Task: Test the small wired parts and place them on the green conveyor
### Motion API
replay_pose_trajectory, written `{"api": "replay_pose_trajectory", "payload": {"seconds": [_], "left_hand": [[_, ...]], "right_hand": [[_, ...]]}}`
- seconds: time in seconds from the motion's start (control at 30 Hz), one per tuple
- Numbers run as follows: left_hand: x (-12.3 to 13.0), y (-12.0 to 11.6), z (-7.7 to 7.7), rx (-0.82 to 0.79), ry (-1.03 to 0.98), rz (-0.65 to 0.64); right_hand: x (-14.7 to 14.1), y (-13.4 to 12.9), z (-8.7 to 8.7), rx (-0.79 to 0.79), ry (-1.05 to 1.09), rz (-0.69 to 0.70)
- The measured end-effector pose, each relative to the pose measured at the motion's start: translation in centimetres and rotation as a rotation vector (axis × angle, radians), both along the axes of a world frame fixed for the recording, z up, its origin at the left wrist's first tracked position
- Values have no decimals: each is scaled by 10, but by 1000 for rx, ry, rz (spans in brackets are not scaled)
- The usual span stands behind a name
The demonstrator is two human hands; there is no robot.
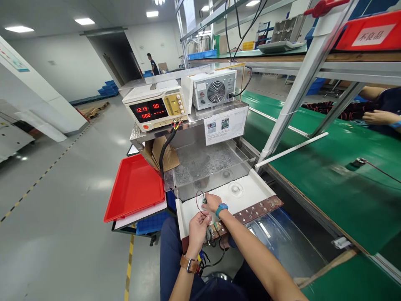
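My right hand [213, 203], a blue band on its wrist, is closed around a small dark and greenish part [204, 201] over the white fixture tray [219, 194]. From that part a thin dark red wire [196, 199] loops down to my left hand [198, 225], whose thumb and fingers pinch its end. The left wrist wears a brown-strapped watch. Just below the hands, clips and cables [213, 234] sit at the brown strip with metal studs [250, 214]. A round clear-white seat [235, 189] shows in the tray to the right.
A power supply [156, 106] with red digits stands on a metal shelf beside a grey fan-backed unit [214, 90]. Left is a red tray [136, 188]. On the right runs a green conveyor [344, 184] carrying a small wired part [357, 164]; a co-worker's hands [380, 117] are beyond.
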State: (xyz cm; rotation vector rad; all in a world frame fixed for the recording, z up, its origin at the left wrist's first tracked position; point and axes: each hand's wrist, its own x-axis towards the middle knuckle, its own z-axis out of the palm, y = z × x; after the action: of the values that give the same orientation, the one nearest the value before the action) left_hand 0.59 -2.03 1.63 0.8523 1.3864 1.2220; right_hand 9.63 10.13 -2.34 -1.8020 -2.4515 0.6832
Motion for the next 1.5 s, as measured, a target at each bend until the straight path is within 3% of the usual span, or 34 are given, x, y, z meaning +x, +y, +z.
{"api": "replay_pose_trajectory", "payload": {"seconds": [0.37, 0.67, 1.5], "left_hand": [[6, 10, -11, 62, 306, -115], [6, 7, -10, 34, 270, -189], [5, 9, -17, -7, 216, -180]], "right_hand": [[3, 3, -10, 9, 42, 13], [3, 3, -13, 28, 25, 27], [4, 3, -14, 30, 29, 13]]}}
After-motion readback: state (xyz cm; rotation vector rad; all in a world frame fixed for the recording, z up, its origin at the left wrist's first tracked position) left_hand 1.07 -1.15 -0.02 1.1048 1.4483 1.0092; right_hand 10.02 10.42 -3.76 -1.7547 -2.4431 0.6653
